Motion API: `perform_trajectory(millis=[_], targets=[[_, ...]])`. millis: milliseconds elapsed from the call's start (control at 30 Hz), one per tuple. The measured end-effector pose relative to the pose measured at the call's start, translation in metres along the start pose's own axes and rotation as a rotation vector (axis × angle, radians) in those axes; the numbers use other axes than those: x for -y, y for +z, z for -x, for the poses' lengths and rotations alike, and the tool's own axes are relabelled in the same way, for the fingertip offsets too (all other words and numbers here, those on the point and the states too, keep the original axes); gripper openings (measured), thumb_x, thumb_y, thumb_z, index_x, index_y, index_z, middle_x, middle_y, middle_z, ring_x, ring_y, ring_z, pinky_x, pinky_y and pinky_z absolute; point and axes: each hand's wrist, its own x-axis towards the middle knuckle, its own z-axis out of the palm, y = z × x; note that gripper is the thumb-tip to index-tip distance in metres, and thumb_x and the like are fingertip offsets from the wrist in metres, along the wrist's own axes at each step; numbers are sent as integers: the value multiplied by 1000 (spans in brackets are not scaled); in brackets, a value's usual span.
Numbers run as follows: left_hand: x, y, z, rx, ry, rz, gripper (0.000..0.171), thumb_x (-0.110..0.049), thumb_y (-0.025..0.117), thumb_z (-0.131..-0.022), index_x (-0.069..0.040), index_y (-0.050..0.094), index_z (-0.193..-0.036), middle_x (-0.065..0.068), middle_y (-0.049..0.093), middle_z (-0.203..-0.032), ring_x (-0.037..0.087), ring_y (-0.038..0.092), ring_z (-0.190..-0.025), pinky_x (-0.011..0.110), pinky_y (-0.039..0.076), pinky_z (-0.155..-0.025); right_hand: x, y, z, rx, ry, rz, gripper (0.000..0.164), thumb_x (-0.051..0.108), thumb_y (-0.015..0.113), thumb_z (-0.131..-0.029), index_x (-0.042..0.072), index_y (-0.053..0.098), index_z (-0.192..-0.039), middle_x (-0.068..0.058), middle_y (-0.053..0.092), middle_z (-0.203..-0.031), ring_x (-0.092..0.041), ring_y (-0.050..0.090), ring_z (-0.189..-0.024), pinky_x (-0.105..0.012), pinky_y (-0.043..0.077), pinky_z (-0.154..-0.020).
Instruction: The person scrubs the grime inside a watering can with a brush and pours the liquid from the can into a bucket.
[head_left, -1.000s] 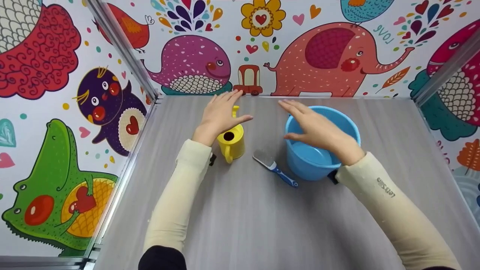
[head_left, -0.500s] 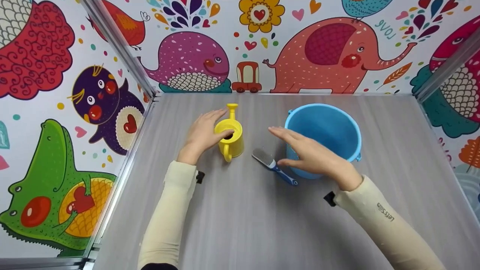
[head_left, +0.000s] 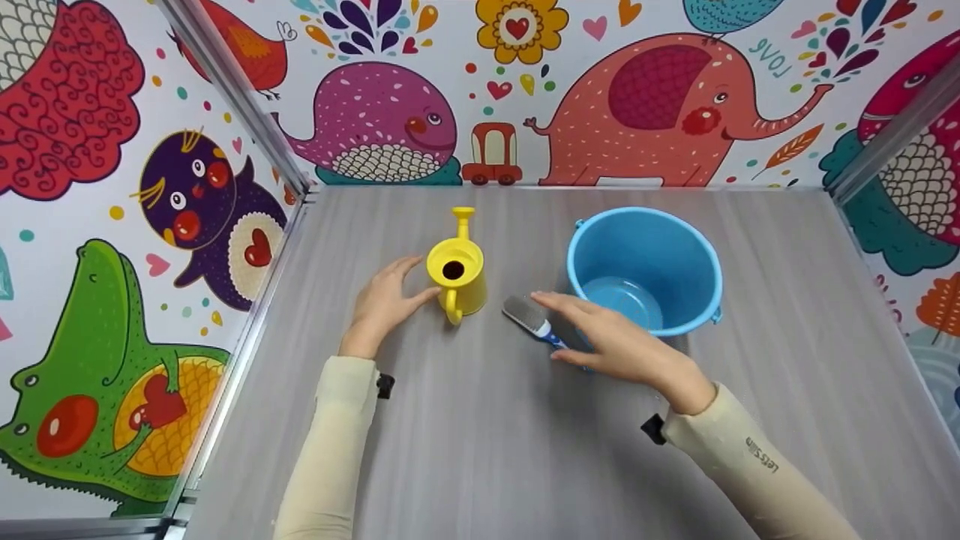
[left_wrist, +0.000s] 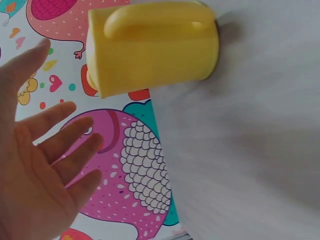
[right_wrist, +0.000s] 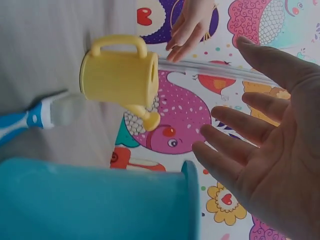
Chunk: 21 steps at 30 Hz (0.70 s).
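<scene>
A yellow watering can (head_left: 466, 289) stands upright on the table, its spout toward the back wall. My left hand (head_left: 384, 301) is at its left side, fingers spread, holding nothing; in the left wrist view a gap shows between that hand (left_wrist: 45, 160) and the can (left_wrist: 155, 50). My right hand (head_left: 619, 341) hovers over the handle of a blue-and-white brush (head_left: 529, 315) with a grey head, hiding part of the handle. Behind that hand stands a light blue bucket (head_left: 652, 247). In the right wrist view my right hand (right_wrist: 270, 135) has extended fingers and holds nothing.
The grey table (head_left: 465, 435) is bounded by a back wall (head_left: 517, 105) and a left wall (head_left: 180, 330), both printed with cartoon animals. Metal rails (head_left: 232, 97) run along the corners. The bucket stands right of the brush.
Both hands have drawn back toward me and come lower, the left leaving the can's top for its left side, the right leaving the bucket's opening for the brush. The objects have stayed put.
</scene>
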Motion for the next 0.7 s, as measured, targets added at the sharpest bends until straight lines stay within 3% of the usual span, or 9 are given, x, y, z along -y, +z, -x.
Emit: perform_trajectory(millis=[167, 333, 700], targets=[[5, 12, 6, 9, -33, 14, 69, -54, 67, -90, -14, 51, -143, 16, 45, -153, 37, 41, -142, 56, 35, -114, -5, 11, 2, 33, -3, -35, 77, 49, 68, -89, 34, 31, -155, 5, 41, -157, -20, 42, -144, -48, 41, -111], [8, 25, 8, 45, -43, 76, 59, -51, 68, -90, -12, 60, -133, 12, 56, -143, 34, 49, -136, 53, 37, -112, -13, 22, 2, 56, 15, -64, 74, 48, 68, -90, 29, 35, -154, 1, 43, -156, -23, 45, -142, -50, 41, -112], [8, 47, 3, 99, -2, 242, 40, -36, 72, -91, -11, 66, -121, 10, 67, -128, 29, 61, -124, 47, 44, -108, -41, 48, -4, 60, 85, -70, 69, 31, 72, -91, 17, 41, -151, -9, 48, -151, -28, 50, -137, -52, 42, -109]])
